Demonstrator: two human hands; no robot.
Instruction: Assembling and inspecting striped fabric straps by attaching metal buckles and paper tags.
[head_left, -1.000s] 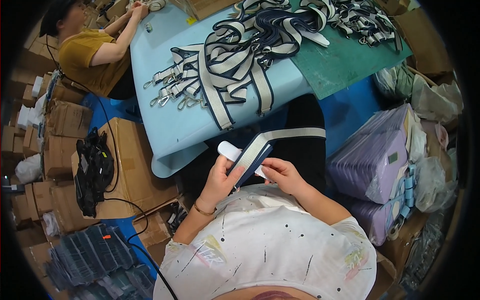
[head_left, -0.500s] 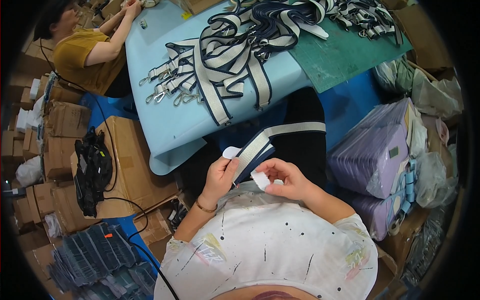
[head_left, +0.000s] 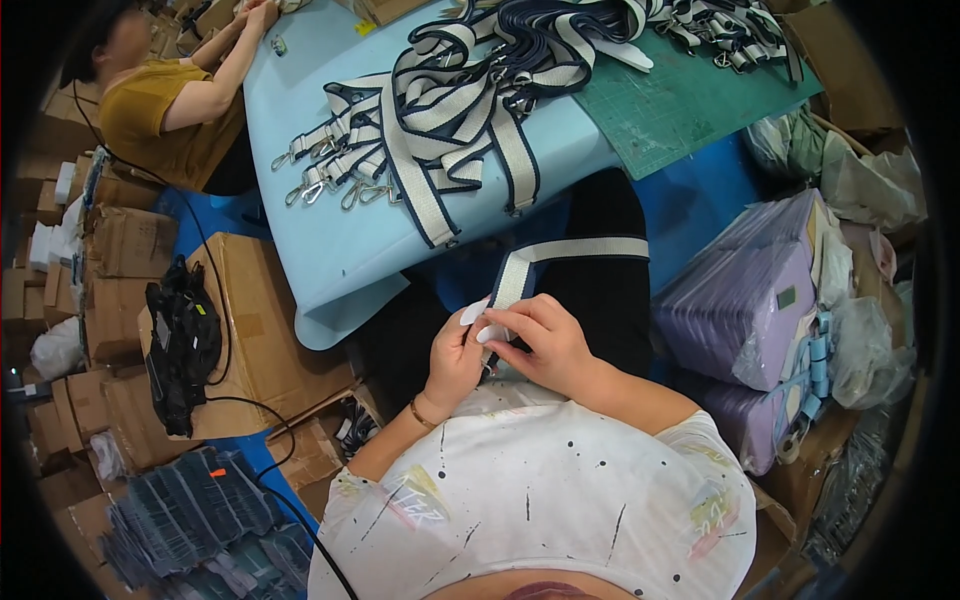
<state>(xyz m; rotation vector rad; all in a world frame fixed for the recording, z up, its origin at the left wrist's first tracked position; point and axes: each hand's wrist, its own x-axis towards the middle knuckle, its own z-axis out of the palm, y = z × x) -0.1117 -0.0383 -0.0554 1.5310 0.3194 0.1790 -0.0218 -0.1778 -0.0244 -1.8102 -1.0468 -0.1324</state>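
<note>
My left hand [head_left: 455,362] is closed around one end of a cream webbing strap [head_left: 590,246] with navy edges. The strap's other part drapes over my dark trouser leg. A white rounded tab [head_left: 472,313] sticks up beside my left fingers. Against the strap, my right hand [head_left: 548,345] pinches a small white piece [head_left: 491,334] between thumb and fingers; its material is unclear. Both hands meet in front of my chest, and the fingers hide much of the strap end. On the table lies a heap of similar straps [head_left: 440,115] with metal snap hooks [head_left: 312,190].
The light-blue table [head_left: 330,270] carries a green cutting mat [head_left: 690,110]. Another person in a mustard top [head_left: 150,115] sits at its far left. Cartons [head_left: 275,320] and a black bundle [head_left: 185,345] stand to my left; plastic-wrapped lilac goods [head_left: 745,290] are stacked at right.
My right hand has moved left and a little up, bringing the white piece against the strap by my left hand. My left hand has shifted slightly.
</note>
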